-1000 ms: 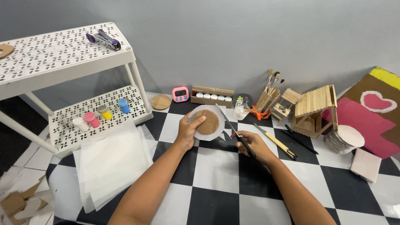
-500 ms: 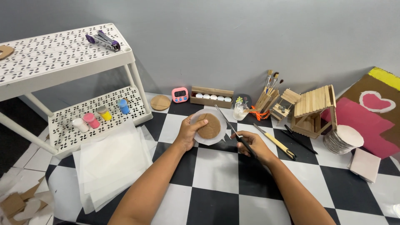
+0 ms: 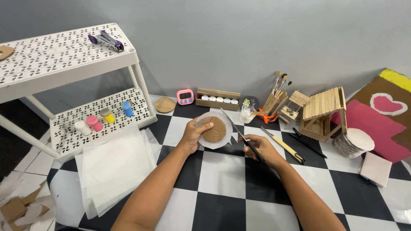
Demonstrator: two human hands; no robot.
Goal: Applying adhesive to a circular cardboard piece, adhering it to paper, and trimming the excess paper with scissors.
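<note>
Two hands are working over the checkered floor. Going left to right: a white two-tier shelf is standing at the left with small paint bottles on its lower tier, and translucent paper sheets are lying beside it. The left hand is gripping a brown cardboard disc backed by a white paper circle, lifted slightly nearer the camera than half a second ago. The right hand is clamped on scissors, blades open and now angling toward the circle's right edge, so the trimming seems to be continuing
</note>
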